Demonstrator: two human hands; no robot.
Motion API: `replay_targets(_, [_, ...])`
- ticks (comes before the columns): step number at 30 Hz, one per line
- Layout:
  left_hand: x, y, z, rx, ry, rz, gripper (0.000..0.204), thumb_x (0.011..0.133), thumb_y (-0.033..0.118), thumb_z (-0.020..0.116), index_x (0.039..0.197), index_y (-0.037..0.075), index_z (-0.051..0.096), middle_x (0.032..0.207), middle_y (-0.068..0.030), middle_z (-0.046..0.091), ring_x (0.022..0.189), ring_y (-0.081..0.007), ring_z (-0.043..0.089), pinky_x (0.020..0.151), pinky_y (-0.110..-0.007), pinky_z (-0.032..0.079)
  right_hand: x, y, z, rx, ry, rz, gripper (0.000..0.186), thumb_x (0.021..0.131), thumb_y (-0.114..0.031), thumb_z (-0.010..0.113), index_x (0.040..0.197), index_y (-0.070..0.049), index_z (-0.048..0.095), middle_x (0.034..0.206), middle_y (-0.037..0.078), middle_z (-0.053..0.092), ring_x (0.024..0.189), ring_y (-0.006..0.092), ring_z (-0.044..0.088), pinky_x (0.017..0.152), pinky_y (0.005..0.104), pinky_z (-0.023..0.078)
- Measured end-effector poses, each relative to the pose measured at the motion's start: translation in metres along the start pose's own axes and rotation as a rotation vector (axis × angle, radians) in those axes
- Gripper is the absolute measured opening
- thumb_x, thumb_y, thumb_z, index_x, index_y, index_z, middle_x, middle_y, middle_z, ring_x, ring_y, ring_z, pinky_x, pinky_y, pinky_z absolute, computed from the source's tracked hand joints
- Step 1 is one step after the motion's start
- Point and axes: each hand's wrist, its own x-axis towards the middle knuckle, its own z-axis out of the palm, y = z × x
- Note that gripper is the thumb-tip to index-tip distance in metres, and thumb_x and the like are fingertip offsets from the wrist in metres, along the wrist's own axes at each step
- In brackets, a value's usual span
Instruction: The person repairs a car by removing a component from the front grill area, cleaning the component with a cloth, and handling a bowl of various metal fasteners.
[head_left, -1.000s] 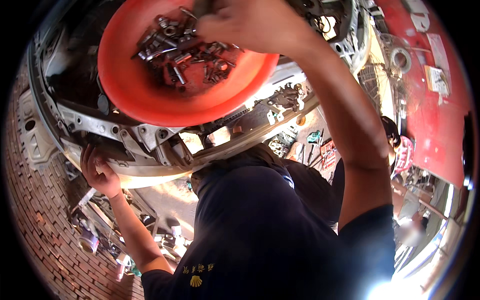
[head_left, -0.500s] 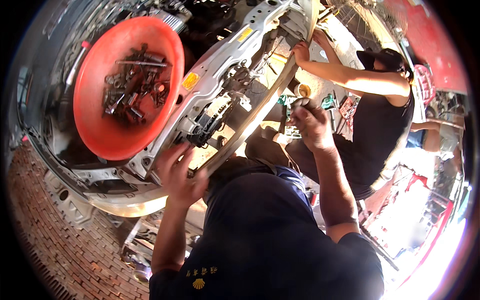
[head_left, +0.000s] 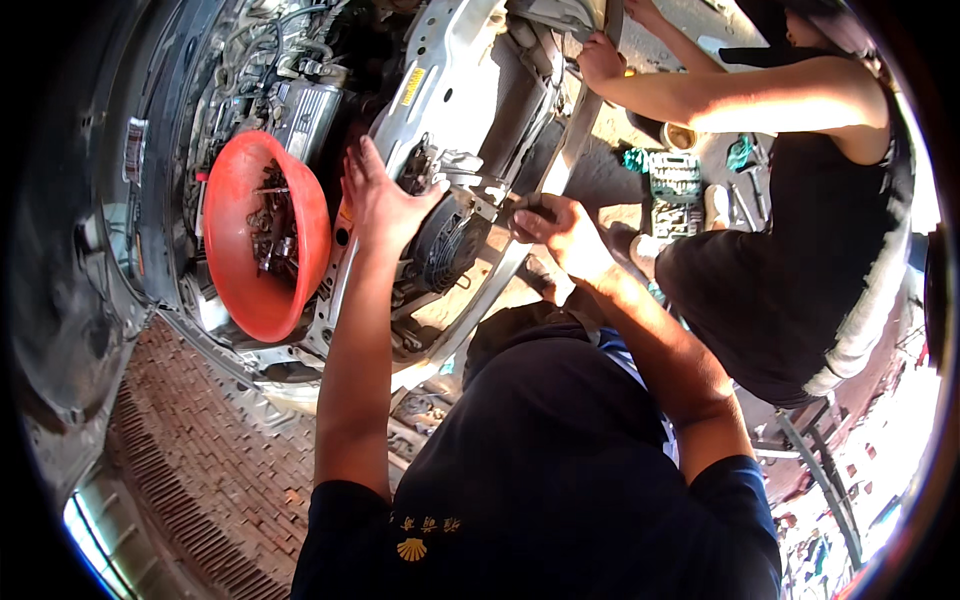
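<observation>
The left hand (head_left: pixel 385 205) lay flat, fingers spread, on the silver radiator support panel (head_left: pixel 440 75) at upper centre of the frame. Just right of it, the black radiator fan (head_left: pixel 445 240) sat tilted. The right hand (head_left: pixel 565 230) gripped a dark part at centre.

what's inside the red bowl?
The red bowl holds a heap of dark metal hardware, apparently bolts and small tools. Individual pieces are too small to tell apart, and whatever lies at the bottom is covered by the heap.
</observation>
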Motion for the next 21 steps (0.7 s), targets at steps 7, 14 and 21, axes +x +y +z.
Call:
replay_targets(7, [0.003,-0.015,0.004,-0.016,-0.045,0.086,0.127,0.072,0.057,0.092,0.164,-0.003,0.028,0.163,-0.0315,0.039,0.153,-0.0461,0.036,0.127,-0.055,0.029,0.062,0.022,-0.001,-0.038,0.059,-0.114,0.025,0.104,-0.021,0.071,0.113,0.003,0.071,0.091,0.003,0.071,0.083,0.0081,0.061,0.075,0.0259,0.05])
replay_targets(14, [-0.004,-0.007,0.001,-0.179,0.059,0.234,0.099,0.077,0.029,0.093,0.156,-0.003,0.044,0.163,-0.0276,0.041,0.149,-0.0447,0.042,0.122,-0.05,0.037,0.075,0.007,0.033,-0.141,-0.029,-0.095,0.032,0.099,-0.025,0.073,0.119,0.0,0.071,0.1,0.013,0.075,0.091,0.0203,0.069,0.085,0.0352,0.055])
replay_targets(21, [-0.008,-0.002,0.003,-0.348,0.188,0.477,0.03,0.086,0.003,0.079,0.116,-0.001,0.078,0.137,-0.0149,0.069,0.131,-0.0368,0.062,0.115,-0.05,0.045,0.101,0.034,0.069,-0.47,0.154,-0.223,0.046,0.096,-0.035,0.072,0.125,-0.001,0.07,0.096,0.022,0.076,0.095,0.0387,0.074,0.089,0.0453,0.058])
